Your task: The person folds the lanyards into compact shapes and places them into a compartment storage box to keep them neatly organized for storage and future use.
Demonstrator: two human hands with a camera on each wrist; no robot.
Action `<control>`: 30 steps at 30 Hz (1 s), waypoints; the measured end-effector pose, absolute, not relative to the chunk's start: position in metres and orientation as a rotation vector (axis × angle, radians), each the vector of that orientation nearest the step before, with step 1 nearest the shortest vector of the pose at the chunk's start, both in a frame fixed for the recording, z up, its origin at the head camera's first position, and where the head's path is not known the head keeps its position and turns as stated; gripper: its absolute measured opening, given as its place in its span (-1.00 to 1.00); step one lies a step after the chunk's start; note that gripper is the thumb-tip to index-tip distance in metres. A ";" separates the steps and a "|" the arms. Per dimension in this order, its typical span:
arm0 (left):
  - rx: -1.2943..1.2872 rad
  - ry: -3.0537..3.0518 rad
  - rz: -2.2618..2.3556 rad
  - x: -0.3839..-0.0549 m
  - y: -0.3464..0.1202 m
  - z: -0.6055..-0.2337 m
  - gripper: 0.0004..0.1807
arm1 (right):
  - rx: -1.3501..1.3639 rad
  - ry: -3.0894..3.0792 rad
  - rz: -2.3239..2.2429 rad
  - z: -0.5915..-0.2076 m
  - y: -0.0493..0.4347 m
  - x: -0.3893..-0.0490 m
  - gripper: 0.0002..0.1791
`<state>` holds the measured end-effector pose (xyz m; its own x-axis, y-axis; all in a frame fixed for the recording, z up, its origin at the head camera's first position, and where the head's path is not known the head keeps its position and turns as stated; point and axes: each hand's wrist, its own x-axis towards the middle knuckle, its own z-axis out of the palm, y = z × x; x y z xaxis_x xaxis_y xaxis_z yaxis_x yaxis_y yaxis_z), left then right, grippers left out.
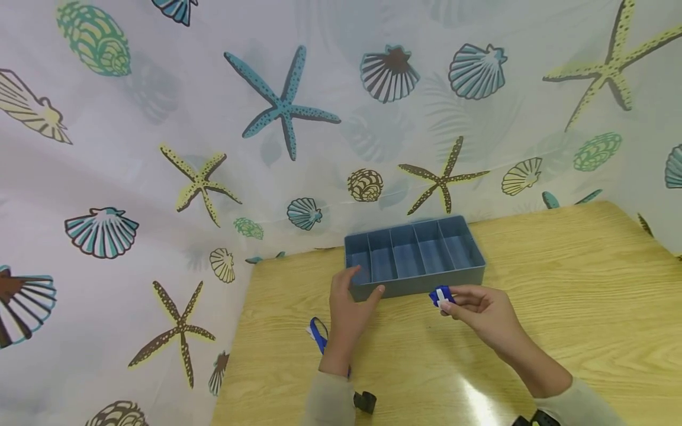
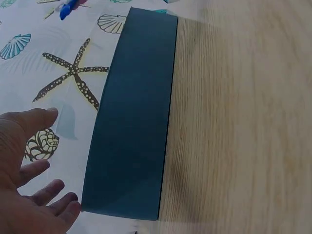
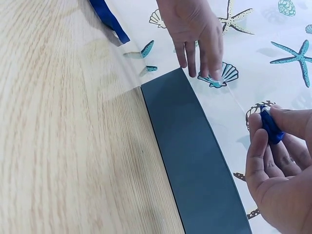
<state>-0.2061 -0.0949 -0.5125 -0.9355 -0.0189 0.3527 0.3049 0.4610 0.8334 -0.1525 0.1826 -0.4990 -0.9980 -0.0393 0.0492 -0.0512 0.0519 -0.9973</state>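
Observation:
A blue-grey tray [image 1: 421, 285] with several side-by-side compartments stands on the table. Near its front left corner, my left hand [image 1: 348, 310] has its fingers spread, the fingertips by the leftmost compartment. Whether they touch the rim, I cannot tell. My right hand [image 1: 490, 316] pinches a small blue folded strap [image 1: 440, 294] with a white piece on it, between thumb and fingertips, in front of the tray's right part. The right wrist view shows that folded strap [image 3: 271, 127] up close. Behind the left forearm, another blue strap [image 1: 318, 334] with a white end lies partly hidden.
The wood-grain table [image 1: 586, 284] reaches to the right and front of the tray. A white curtain [image 1: 330, 177] printed with starfish and shells hangs right behind it and along the left side. Black bands with small fittings [image 1: 364, 402] sit at the sleeves.

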 end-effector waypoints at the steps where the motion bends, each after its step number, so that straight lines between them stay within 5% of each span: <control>1: -0.222 -2.435 -1.449 -0.210 -0.097 -0.513 -0.30 | 0.095 -2.273 2.155 -0.499 0.183 -0.152 -0.51; 10: -0.150 -2.570 -1.329 -0.231 -0.107 -0.519 -0.22 | 0.119 -2.254 2.167 -0.498 0.184 -0.151 -0.53; 30: -0.175 -2.629 -1.175 -0.229 -0.114 -0.516 -0.38 | 0.057 -2.345 2.023 -0.500 0.204 -0.167 -0.47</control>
